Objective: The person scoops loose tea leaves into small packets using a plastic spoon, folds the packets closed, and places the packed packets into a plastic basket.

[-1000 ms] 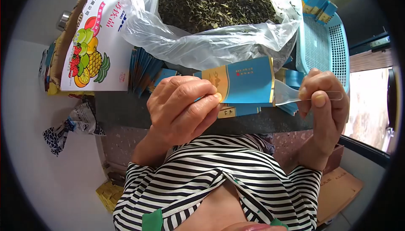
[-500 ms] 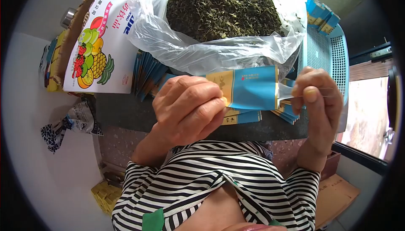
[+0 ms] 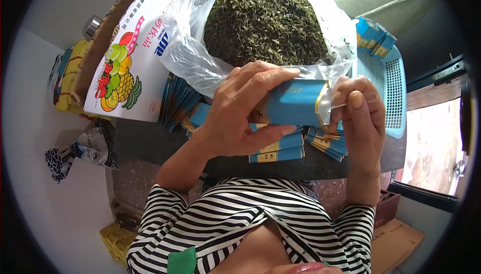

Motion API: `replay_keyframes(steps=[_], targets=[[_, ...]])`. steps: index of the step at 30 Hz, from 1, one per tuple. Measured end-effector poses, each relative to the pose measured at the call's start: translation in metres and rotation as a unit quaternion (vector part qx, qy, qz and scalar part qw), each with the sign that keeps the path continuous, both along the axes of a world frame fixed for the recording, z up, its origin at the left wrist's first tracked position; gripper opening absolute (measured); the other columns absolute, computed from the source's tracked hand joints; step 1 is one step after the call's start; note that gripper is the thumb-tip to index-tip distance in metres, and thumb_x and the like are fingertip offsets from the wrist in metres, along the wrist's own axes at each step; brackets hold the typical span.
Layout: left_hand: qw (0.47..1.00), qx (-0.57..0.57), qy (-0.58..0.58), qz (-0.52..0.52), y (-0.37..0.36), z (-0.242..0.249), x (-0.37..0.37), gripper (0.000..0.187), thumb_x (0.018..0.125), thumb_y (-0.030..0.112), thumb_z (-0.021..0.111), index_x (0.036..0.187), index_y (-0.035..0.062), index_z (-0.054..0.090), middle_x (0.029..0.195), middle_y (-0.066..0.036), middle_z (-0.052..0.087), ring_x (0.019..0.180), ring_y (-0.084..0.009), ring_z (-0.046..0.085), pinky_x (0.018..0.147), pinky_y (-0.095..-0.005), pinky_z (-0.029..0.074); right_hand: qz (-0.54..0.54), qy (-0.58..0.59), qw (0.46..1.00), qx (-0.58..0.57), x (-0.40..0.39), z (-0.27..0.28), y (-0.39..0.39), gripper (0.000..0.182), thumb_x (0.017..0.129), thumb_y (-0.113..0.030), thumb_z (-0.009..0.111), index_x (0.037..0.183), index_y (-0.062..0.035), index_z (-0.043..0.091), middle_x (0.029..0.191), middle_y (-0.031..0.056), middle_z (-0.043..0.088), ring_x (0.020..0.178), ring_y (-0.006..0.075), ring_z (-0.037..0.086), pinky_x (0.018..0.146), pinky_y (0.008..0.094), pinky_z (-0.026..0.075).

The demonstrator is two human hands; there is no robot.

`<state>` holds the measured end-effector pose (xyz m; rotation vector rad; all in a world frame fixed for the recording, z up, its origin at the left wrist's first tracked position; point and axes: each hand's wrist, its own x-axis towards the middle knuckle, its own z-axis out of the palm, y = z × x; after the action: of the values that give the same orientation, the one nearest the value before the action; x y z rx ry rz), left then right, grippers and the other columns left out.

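My left hand (image 3: 235, 108) grips a blue and gold foil packet (image 3: 296, 101) from its left end, thumb below and fingers above. The packet lies sideways above the table, its gold-edged mouth to the right. At that mouth, my right hand (image 3: 362, 104) pinches a clear plastic piece (image 3: 371, 97) between thumb and fingers; part of it reaches the mouth, and I cannot make out its full shape. Beneath the hands, more blue and gold packets (image 3: 283, 149) lie fanned on the table. Just beyond is a clear plastic bag (image 3: 193, 66) of dried green tea leaves (image 3: 265, 23).
A white carton printed with fruit (image 3: 150, 38) stands left of the bag. More packets (image 3: 175, 98) lean beside it. At the right, a light-blue plastic basket (image 3: 396, 93) holds several packets (image 3: 373, 38). The dark table's front edge (image 3: 160, 141) runs close to my body.
My left hand has shifted its hold, its fingers now stretched along the packet's upper side, and the packet looks rounder. My right hand has come left, closer to the packet's mouth.
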<state>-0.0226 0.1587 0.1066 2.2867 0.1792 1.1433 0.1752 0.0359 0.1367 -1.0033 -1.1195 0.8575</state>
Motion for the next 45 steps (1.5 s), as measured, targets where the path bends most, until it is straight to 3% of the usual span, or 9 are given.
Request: replay_keyframes(steps=[8, 10, 13, 17, 20, 21, 24, 42, 45], targets=[[0.993, -0.104, -0.040, -0.045, 0.004, 0.006, 0.008, 0.059, 0.071, 0.007, 0.083, 0.124, -0.0029, 0.059, 0.111, -0.014, 0.062, 0.098, -0.0196, 0.063, 0.082, -0.0292, 0.050, 0.069, 0.208, 0.975, -0.042, 0.011, 0.005, 0.001, 0.030, 0.108, -0.027, 0.046, 0.098, -0.0015, 0.059, 0.082, 0.0058, 0.057, 0.063, 0.0115, 0.051, 0.058, 0.0247, 0.044], [0.991, -0.107, -0.073, -0.041, 0.007, 0.005, 0.010, 0.057, 0.070, 0.006, 0.082, 0.122, 0.0007, 0.060, 0.108, -0.012, 0.063, 0.091, -0.0179, 0.064, 0.074, -0.0282, 0.050, -0.058, -0.052, 0.996, 0.051, 0.024, 0.013, -0.006, 0.030, 0.108, -0.024, 0.044, 0.094, -0.0025, 0.060, 0.084, 0.0062, 0.057, 0.070, 0.0134, 0.052, 0.065, 0.0264, 0.045], [0.985, -0.141, -0.092, -0.036, 0.014, 0.008, 0.009, 0.056, 0.069, 0.004, 0.082, 0.121, 0.0042, 0.061, 0.107, -0.008, 0.063, 0.082, -0.0125, 0.062, 0.064, -0.0244, 0.049, -0.165, -0.351, 0.900, 0.200, 0.029, 0.047, -0.027, 0.024, 0.099, -0.017, 0.047, 0.084, -0.0027, 0.058, 0.086, 0.0116, 0.055, 0.086, 0.0220, 0.051, 0.078, 0.0368, 0.044], [0.982, -0.164, -0.080, -0.038, 0.025, 0.008, 0.013, 0.057, 0.070, 0.002, 0.081, 0.123, 0.0031, 0.060, 0.108, -0.005, 0.059, 0.078, -0.0055, 0.055, 0.060, -0.0193, 0.043, -0.160, -0.105, 0.979, 0.063, -0.017, 0.089, -0.086, 0.024, 0.097, -0.017, 0.044, 0.086, -0.0019, 0.059, 0.092, 0.0146, 0.055, 0.088, 0.0276, 0.056, 0.072, 0.0346, 0.046], [0.976, -0.172, -0.119, -0.052, 0.025, 0.013, 0.020, 0.057, 0.071, 0.002, 0.081, 0.124, 0.0022, 0.060, 0.107, -0.004, 0.059, 0.078, -0.0042, 0.054, 0.060, -0.0183, 0.041, 0.095, -0.033, 0.973, 0.206, -0.025, 0.106, -0.087, 0.011, 0.097, -0.027, 0.064, 0.103, -0.0183, 0.069, 0.096, -0.0015, 0.068, 0.098, 0.0134, 0.061, 0.089, 0.0289, 0.041], [0.976, -0.178, -0.115, -0.055, 0.026, 0.016, 0.021, 0.057, 0.071, 0.002, 0.081, 0.124, 0.0023, 0.060, 0.108, -0.004, 0.059, 0.079, -0.0041, 0.055, 0.061, -0.0185, 0.042, 0.129, -0.059, 0.965, 0.220, -0.019, 0.110, -0.078, 0.015, 0.096, -0.020, 0.063, 0.083, -0.0142, 0.069, 0.093, -0.0019, 0.067, 0.089, 0.0140, 0.062, 0.080, 0.0292, 0.044], [0.981, -0.168, -0.090, -0.034, 0.030, 0.019, 0.016, 0.056, 0.072, 0.001, 0.081, 0.124, 0.0025, 0.060, 0.110, -0.004, 0.059, 0.082, -0.0044, 0.056, 0.064, -0.0195, 0.045, 0.292, -0.061, 0.924, 0.238, -0.007, 0.109, -0.056, 0.022, 0.094, -0.015, 0.062, 0.071, -0.0142, 0.064, 0.087, -0.0009, 0.066, 0.081, 0.0158, 0.062, 0.072, 0.0294, 0.045], [0.976, -0.182, -0.114, -0.018, 0.043, 0.019, 0.009, 0.056, 0.075, -0.002, 0.078, 0.127, -0.0002, 0.057, 0.112, -0.004, 0.058, 0.100, -0.0093, 0.058, 0.083, -0.0215, 0.046, 0.069, 0.043, 0.990, 0.117, -0.062, 0.107, -0.062, 0.022, 0.090, -0.011, 0.059, 0.070, -0.0112, 0.050, 0.078, 0.0068, 0.065, 0.050, 0.0142, 0.052, 0.050, 0.0290, 0.041], [0.978, -0.187, -0.094, 0.000, 0.043, 0.018, 0.007, 0.056, 0.075, -0.001, 0.078, 0.127, -0.0001, 0.057, 0.112, -0.005, 0.058, 0.101, -0.0093, 0.057, 0.084, -0.0228, 0.046, 0.255, 0.055, 0.949, 0.175, -0.039, 0.101, -0.044, 0.024, 0.089, -0.014, 0.057, 0.066, -0.0118, 0.052, 0.078, 0.0090, 0.065, 0.051, 0.0149, 0.055, 0.051, 0.0291, 0.040]])
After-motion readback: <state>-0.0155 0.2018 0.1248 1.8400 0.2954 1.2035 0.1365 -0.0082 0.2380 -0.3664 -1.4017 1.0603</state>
